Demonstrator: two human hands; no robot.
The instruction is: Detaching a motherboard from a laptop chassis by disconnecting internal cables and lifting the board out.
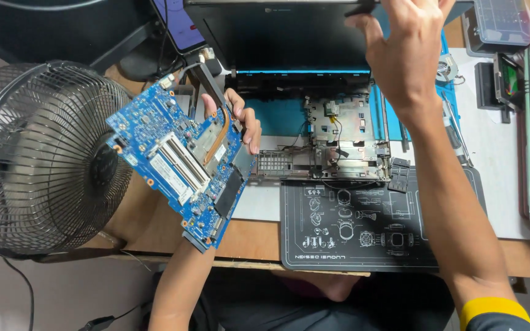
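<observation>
My left hand grips a blue laptop motherboard from behind, fingers curled over its upper right edge by the copper heat pipe. The board is tilted and held above the table's front left. My right hand reaches far forward and holds the top edge of the dark laptop lid, fingers wrapped over it. The stripped laptop base lies open on the table between my arms.
A black wire-cage fan stands at the left. A black work mat with white diagrams lies in front, a blue mat behind it. A phone leans at the back. Trays and parts sit at the right.
</observation>
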